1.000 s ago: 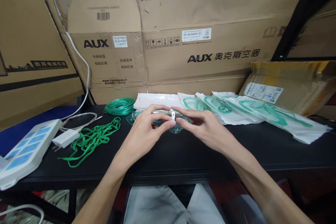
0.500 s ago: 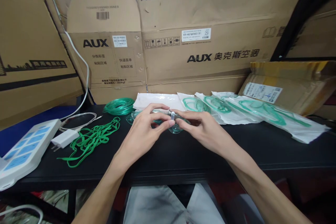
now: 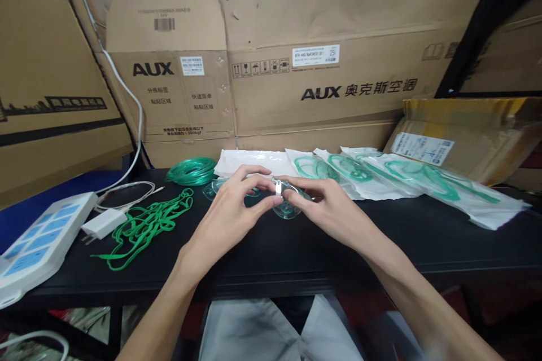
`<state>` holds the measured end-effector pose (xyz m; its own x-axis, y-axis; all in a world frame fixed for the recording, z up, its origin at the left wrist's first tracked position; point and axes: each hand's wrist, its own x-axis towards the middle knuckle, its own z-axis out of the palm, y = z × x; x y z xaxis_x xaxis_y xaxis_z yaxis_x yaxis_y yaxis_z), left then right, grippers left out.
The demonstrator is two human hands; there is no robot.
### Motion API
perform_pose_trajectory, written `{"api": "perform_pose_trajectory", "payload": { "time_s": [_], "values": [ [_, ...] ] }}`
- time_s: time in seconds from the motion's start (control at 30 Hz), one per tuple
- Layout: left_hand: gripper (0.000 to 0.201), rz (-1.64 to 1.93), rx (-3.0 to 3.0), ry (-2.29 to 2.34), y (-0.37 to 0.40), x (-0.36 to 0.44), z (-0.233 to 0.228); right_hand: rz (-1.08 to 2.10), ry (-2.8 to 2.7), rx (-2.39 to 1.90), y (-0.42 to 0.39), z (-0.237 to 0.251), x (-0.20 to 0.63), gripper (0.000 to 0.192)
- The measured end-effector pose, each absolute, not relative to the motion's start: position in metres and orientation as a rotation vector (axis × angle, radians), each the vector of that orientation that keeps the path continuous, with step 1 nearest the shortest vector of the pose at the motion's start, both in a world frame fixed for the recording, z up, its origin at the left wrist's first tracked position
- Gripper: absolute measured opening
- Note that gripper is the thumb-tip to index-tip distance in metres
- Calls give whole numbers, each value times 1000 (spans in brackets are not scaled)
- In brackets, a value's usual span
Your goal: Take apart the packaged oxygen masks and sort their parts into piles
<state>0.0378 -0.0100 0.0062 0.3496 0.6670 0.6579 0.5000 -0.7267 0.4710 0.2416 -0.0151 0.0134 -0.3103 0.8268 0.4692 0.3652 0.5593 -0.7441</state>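
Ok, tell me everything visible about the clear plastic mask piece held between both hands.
The clear, green-tinted plastic mask looks thin and moulded, with a round dished part low at its front and a small pale metal clip on top. It sits just above the black table, pinched between the left hand and right hand; fingers hide much of it.

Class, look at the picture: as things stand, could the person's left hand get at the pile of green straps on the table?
Probably yes. The green straps lie in the open on the black table, left of the left hand, with nothing between them. But that hand and the right hand grip a clear mask.
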Motion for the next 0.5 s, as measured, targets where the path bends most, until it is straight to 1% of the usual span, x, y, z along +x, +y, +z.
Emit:
{"api": "perform_pose_trajectory", "payload": {
  "time_s": [0.33, 0.5],
  "values": [
    [5, 1441, 2382, 1065, -10, 44, 4, 584, -1889, -987, -16, 16, 243, 35],
    [3, 1400, 2414, 1049, -11, 43, 5, 587, -1884, -1035, -18, 15, 241, 37]
  ]
}}
